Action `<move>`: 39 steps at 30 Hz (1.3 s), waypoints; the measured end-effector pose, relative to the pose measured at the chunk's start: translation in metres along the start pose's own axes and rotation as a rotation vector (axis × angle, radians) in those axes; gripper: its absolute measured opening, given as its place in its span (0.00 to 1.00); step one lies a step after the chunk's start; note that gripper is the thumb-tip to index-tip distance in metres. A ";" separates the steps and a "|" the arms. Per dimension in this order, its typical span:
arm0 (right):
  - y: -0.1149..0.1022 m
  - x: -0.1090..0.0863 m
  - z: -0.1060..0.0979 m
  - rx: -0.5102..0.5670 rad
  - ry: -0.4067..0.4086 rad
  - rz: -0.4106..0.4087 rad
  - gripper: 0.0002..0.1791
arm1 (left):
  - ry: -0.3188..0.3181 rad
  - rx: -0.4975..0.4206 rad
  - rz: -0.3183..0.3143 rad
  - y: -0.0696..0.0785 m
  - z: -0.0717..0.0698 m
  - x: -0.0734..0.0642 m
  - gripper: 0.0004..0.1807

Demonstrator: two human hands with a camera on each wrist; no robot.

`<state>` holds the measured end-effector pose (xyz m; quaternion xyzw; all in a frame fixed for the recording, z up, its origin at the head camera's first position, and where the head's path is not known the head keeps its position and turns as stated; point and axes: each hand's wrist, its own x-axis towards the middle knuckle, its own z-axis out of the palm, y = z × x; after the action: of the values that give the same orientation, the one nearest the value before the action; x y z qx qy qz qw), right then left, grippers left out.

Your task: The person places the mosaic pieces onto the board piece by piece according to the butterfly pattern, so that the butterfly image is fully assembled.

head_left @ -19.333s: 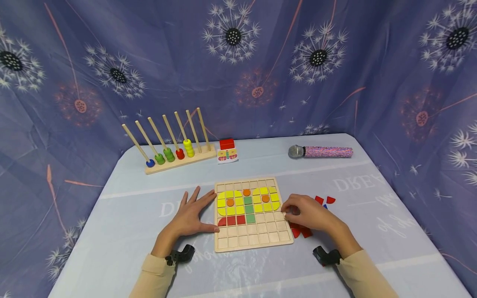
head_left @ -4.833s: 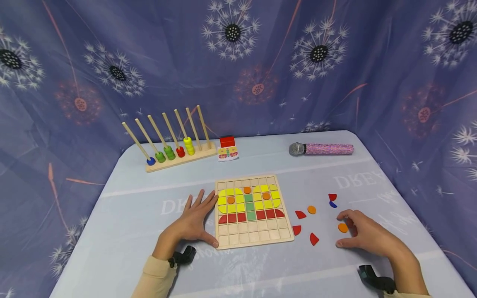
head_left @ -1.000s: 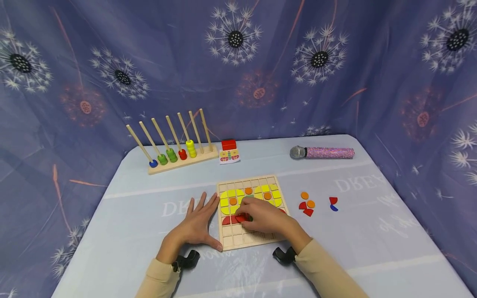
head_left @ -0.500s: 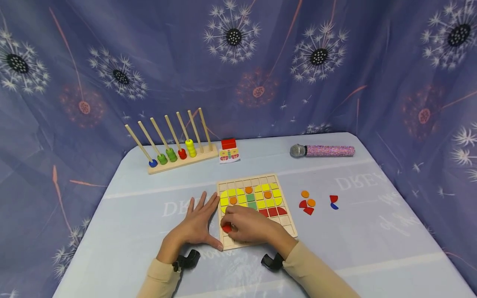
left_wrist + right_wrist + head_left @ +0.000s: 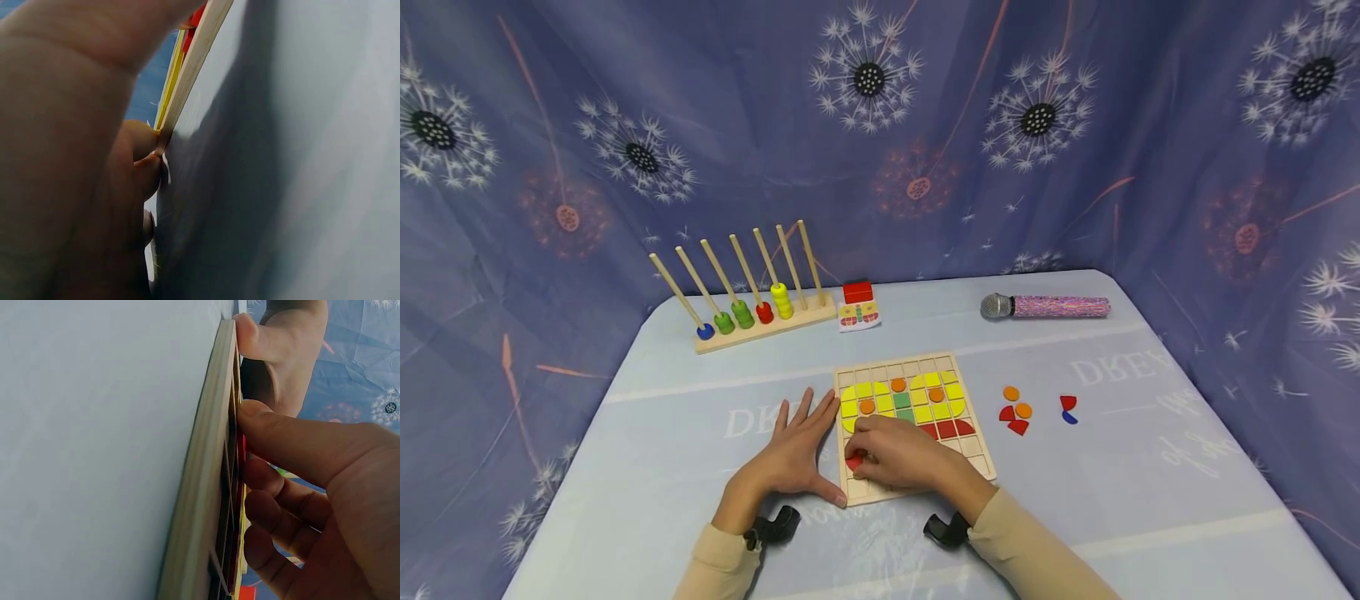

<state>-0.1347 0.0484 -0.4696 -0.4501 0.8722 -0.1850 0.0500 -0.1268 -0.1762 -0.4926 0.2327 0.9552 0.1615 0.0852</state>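
A square wooden grid board (image 5: 976, 448) lies flat on the table, bearing yellow, green, orange and red tiles in its cells. My left hand (image 5: 792, 457) is spread along the board's left edge, thumb at the near corner and fingertips further up. Over the lower left cells, my right hand (image 5: 901, 450) pinches a red quarter-circle tile (image 5: 853, 462) at the leftmost column. That hand hides part of the board's middle and the left part of the red row. In the right wrist view, the thumb and fingertips of the right hand (image 5: 356, 481) meet at the board's surface.
Right of the board lie orange discs (image 5: 1023, 411), red quarter pieces (image 5: 1018, 427) and a blue piece (image 5: 1070, 417). Behind stand a peg rack (image 5: 767, 328) with coloured beads, a pattern card (image 5: 859, 315) against a red block (image 5: 857, 291), and a glittery microphone (image 5: 1045, 307).
The red row's right half was filled between the first two frames. Loose pieces were later regrouped. My right hand carried a red tile left across the board, then stayed at the left column.
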 end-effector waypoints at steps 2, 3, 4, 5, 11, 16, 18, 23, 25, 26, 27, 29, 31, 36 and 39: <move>0.000 0.000 0.001 -0.002 -0.002 -0.006 0.10 | 0.003 -0.002 0.000 0.000 0.001 -0.001 0.81; 0.000 0.000 0.002 -0.005 -0.001 -0.007 0.10 | 0.004 -0.005 0.000 0.000 0.001 -0.001 0.81; 0.000 0.000 0.003 -0.006 -0.001 -0.006 0.10 | 0.005 -0.007 0.001 0.000 0.001 -0.001 0.81; 0.000 -0.001 0.003 -0.008 0.001 -0.003 0.10 | 0.006 -0.004 0.001 0.000 0.002 -0.001 0.81; 0.000 -0.001 0.004 -0.014 0.012 0.003 0.09 | 0.004 -0.016 -0.004 0.000 0.002 -0.002 0.81; -0.001 -0.002 0.005 -0.005 0.013 0.001 0.09 | 0.000 -0.019 -0.009 0.000 0.002 -0.003 0.81; 0.000 -0.002 0.006 -0.002 0.010 0.006 0.09 | 0.001 -0.020 -0.007 0.000 0.003 -0.002 0.81; 0.001 -0.003 0.005 0.013 -0.002 0.023 0.11 | 0.008 -0.012 0.004 0.000 0.003 -0.002 0.81; 0.001 -0.004 0.003 0.036 0.001 0.033 0.11 | 0.014 -0.005 0.009 0.000 0.003 -0.001 0.81; 0.002 -0.005 0.001 0.051 0.003 0.038 0.11 | 0.018 -0.004 0.012 0.001 0.002 -0.001 0.81; 0.003 -0.006 -0.001 0.068 0.006 0.047 0.11 | 0.022 -0.005 0.015 0.001 0.002 -0.001 0.80; 0.005 -0.008 -0.006 0.101 0.018 0.069 0.10 | 0.035 -0.010 0.022 0.002 0.002 -0.001 0.80; 0.008 -0.011 -0.013 0.128 0.040 0.093 0.09 | 0.042 -0.011 0.019 0.003 0.001 0.000 0.79; 0.021 -0.021 -0.029 0.153 0.102 0.164 0.11 | 0.054 0.013 -0.002 0.003 0.004 0.001 0.77; 0.033 -0.030 -0.035 0.164 0.139 0.188 0.12 | 0.057 0.008 -0.025 0.003 0.005 0.001 0.76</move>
<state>-0.1518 0.0996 -0.4514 -0.3470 0.8938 -0.2808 0.0431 -0.1255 -0.1715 -0.4962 0.2163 0.9608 0.1632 0.0592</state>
